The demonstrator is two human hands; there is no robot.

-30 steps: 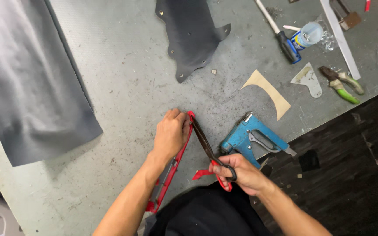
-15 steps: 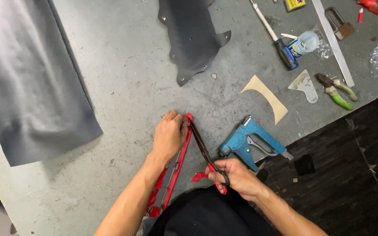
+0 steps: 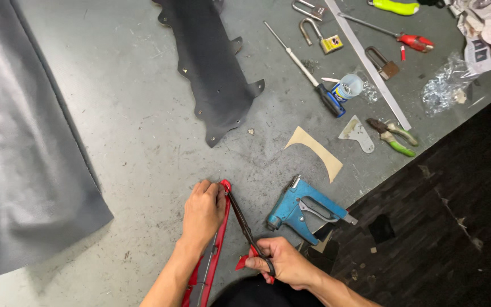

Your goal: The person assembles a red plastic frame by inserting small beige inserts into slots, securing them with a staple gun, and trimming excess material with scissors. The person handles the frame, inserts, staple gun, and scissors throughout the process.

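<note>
The grey workbench (image 3: 143,148) carried a long red strip (image 3: 208,267) at its near edge, which the left hand (image 3: 203,213) pressed flat near the strip's far tip. The right hand (image 3: 282,264) was clamped around the handles of the dark scissors (image 3: 245,224), whose blades ran right up beside the left fingers (image 3: 200,187). A slip of the blades might have nicked those fingers, and any shift of the strip could have pulled the cut off line.
</note>
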